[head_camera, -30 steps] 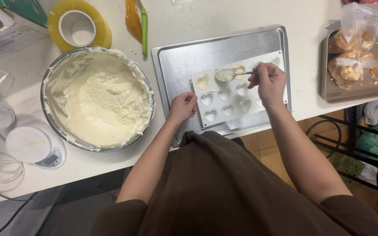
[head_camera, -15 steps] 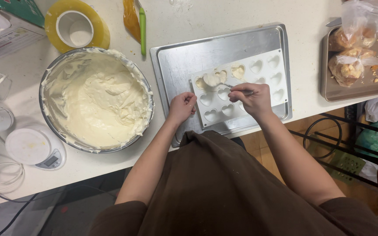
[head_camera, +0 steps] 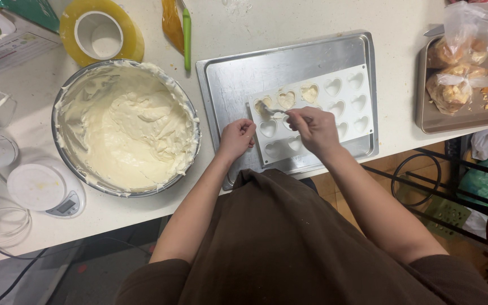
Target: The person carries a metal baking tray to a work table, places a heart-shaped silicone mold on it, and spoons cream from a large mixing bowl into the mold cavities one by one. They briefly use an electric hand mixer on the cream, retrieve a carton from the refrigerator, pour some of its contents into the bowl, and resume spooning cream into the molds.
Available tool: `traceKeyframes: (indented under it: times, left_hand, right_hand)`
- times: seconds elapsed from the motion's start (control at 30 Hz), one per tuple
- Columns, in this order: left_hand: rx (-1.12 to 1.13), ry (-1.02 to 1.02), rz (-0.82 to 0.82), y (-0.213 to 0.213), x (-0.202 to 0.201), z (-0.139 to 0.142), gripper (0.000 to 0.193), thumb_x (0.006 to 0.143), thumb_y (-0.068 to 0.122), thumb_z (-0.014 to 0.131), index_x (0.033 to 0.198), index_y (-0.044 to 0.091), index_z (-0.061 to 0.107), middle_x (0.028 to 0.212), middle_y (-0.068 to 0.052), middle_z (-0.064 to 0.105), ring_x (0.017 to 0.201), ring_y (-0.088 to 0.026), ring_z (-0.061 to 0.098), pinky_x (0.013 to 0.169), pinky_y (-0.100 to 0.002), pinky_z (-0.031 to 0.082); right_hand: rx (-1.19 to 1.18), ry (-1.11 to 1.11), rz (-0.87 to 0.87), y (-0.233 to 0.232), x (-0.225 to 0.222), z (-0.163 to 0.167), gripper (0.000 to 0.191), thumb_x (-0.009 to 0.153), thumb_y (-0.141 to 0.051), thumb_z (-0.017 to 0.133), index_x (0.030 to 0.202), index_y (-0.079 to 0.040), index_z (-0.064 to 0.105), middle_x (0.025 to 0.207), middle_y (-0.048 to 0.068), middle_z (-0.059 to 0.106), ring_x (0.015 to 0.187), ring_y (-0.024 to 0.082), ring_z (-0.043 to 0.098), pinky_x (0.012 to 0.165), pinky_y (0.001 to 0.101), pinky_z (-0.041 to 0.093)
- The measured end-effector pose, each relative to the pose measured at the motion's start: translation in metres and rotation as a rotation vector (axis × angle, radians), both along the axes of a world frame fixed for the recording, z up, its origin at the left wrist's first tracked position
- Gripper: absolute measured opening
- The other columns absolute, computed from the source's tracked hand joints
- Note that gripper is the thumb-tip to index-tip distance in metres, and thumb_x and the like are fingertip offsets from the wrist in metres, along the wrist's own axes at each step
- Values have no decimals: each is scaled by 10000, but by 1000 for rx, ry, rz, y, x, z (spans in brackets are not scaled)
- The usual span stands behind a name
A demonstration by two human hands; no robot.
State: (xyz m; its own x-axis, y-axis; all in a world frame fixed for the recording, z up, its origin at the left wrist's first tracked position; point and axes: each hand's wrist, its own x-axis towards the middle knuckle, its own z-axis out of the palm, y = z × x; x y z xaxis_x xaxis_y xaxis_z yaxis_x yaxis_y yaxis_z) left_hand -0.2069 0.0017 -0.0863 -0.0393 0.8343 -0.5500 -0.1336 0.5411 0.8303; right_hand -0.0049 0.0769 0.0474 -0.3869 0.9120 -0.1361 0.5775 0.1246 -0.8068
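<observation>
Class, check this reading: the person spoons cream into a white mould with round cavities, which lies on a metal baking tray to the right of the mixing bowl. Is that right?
Not quite. The head view shows that the white mould has heart-shaped cavities, not round ones. The rest holds: the right hand works a spoon at it, and it lies on the metal baking tray, to the right of the mixing bowl.

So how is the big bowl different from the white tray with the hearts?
The metal bowl is round and deep; the white heart mould is flat and rectangular. The bowl sits on the counter, heaped with cream; the mould lies on a baking tray with only three hearts filled. Both hold the same pale cream.
</observation>
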Motion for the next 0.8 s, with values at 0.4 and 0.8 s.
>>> traceKeyframes:
  times: [0.4,0.8]
  left_hand:
    - [-2,11,-6,0,0,2,246,976,208,665,1040,-26,708,739,-46,691,592,-95,667,547,-256,563]
    - [0,-4,2,-2,0,-5,231,971,193,670,1037,-27,699,759,-30,687,596,-93,661,551,-256,573]
  right_hand:
    - [279,-144,367,-2,-8,26,147,945,-161,756,1037,-48,777,849,98,732,737,240,686,643,361,551]
    - [82,-103,322,18,-7,39,166,966,-199,716,1056,-67,762,934,85,744,757,239,715,656,339,578]
